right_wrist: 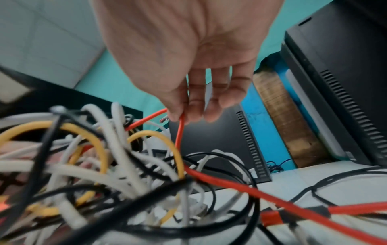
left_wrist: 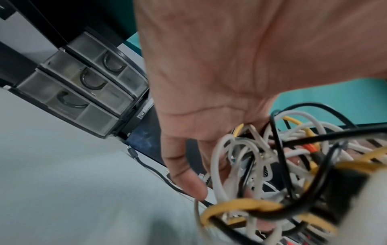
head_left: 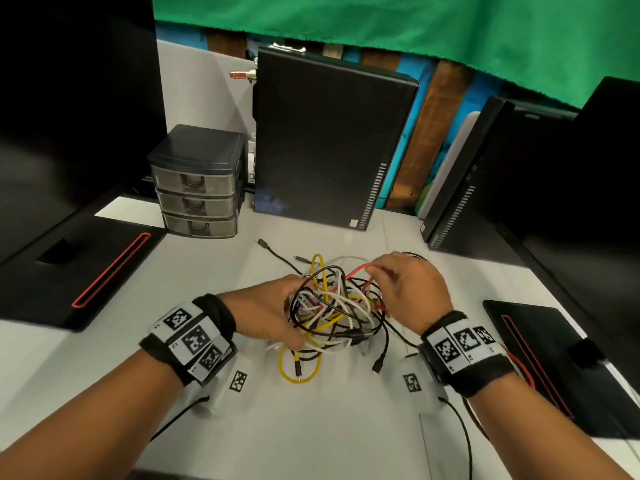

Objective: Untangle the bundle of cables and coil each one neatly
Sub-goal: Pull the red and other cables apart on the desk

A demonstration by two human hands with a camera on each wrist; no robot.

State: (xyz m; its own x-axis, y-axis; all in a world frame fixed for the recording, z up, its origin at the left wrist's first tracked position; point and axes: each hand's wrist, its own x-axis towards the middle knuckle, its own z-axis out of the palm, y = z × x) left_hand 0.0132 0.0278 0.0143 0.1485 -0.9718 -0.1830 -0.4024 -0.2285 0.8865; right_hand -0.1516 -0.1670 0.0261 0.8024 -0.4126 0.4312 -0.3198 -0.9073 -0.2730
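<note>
A tangled bundle of cables, with black, white, yellow and red strands, lies on the white table between my hands. My left hand grips the bundle's left side, its fingers curled into the white and black strands. My right hand sits at the bundle's right and pinches a loop of the red cable between thumb and fingers, lifted above the tangle. A yellow loop hangs out at the near side, and a black cable end trails off to the far left.
A small grey drawer unit stands at the back left beside an upright black computer case. A second black case stands at the back right. Black monitor bases flank the table's work area.
</note>
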